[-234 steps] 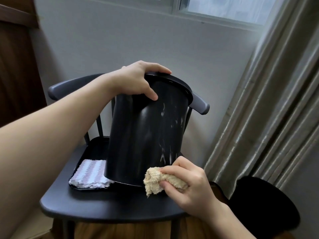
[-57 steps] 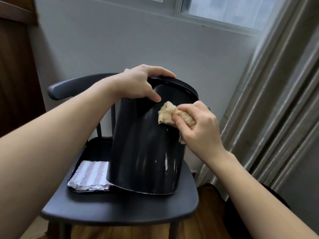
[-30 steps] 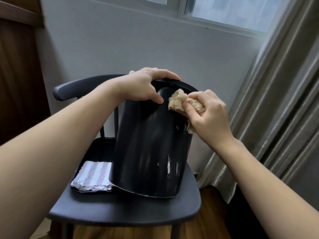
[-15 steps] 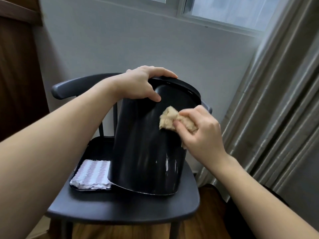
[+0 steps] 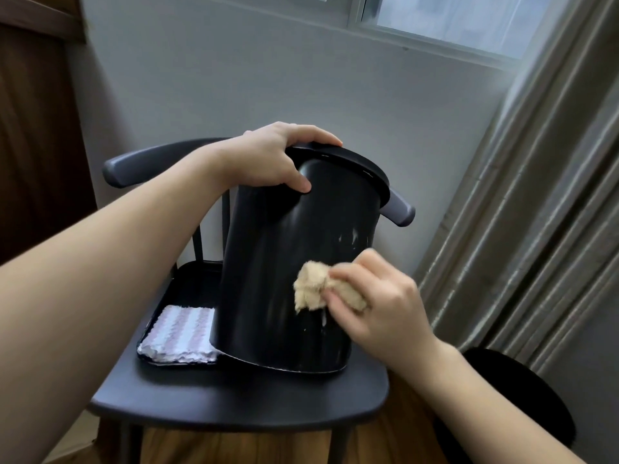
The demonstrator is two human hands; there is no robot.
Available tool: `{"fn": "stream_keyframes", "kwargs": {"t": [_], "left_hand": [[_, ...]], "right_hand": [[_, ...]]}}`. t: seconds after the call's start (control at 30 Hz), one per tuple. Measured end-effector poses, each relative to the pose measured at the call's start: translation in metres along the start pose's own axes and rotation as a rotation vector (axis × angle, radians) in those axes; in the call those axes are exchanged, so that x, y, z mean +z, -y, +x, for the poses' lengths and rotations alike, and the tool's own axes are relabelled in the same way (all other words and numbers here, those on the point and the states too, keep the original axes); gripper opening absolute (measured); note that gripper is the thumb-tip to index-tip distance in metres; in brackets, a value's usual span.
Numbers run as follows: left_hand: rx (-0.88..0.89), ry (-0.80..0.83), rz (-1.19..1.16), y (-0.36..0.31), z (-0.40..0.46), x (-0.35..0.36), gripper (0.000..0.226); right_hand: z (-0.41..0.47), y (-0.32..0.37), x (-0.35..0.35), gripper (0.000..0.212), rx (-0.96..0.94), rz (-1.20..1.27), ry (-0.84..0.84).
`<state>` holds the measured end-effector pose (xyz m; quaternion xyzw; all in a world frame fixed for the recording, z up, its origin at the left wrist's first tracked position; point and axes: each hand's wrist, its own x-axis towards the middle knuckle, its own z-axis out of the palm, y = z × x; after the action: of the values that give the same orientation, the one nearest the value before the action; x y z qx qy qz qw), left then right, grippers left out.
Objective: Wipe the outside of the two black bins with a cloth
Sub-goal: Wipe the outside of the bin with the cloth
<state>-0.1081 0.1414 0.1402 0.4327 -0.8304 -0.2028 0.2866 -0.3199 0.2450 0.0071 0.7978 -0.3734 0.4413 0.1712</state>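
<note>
Right hand [image 5: 378,306] rubs apparently unlabelled bin [image 5: 288,262].

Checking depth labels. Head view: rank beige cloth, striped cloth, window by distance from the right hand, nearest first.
1. Beige cloth: pinched in the right hand, against the bin.
2. Striped cloth: on the tray, left of the bin.
3. Window: top of the wall, behind the chair.

— What do we see around the dark chair [image 5: 234,401]?
— On its seat we see a black tray [image 5: 187,279] holding a folded striped towel [image 5: 181,333]. Right of the chair hang grey curtains [image 5: 536,212]; behind it, a grey wall [image 5: 268,78] beneath a window [image 5: 452,18].
</note>
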Motion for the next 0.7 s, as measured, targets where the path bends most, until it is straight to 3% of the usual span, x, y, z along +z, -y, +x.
{"fn": "stream_keyframes", "kwargs": {"t": [0.13, 0.2, 0.37, 0.53, 0.7], "left_hand": [[-0.015, -0.002, -0.009, -0.001, -0.001, 0.0, 0.071], [-0.013, 0.002, -0.003, -0.003, -0.001, 0.001, 0.07], [-0.005, -0.001, -0.003, -0.003, -0.001, 0.002, 0.072], [-0.017, -0.012, -0.02, 0.0, -0.002, 0.002, 0.069], [-0.031, -0.034, -0.015, -0.001, -0.001, 0.004, 0.068]], "right_hand": [[-0.032, 0.007, 0.002, 0.012, -0.171, 0.047, 0.18], [-0.03, 0.005, 0.0, 0.012, -0.2, 0.007, 0.172], [-0.019, -0.005, 0.001, 0.014, -0.013, -0.004, -0.031], [-0.061, 0.001, 0.012, 0.017, -0.015, 0.178, 0.074], [-0.066, -0.003, 0.012, 0.018, 0.006, 0.187, 0.048]]}}
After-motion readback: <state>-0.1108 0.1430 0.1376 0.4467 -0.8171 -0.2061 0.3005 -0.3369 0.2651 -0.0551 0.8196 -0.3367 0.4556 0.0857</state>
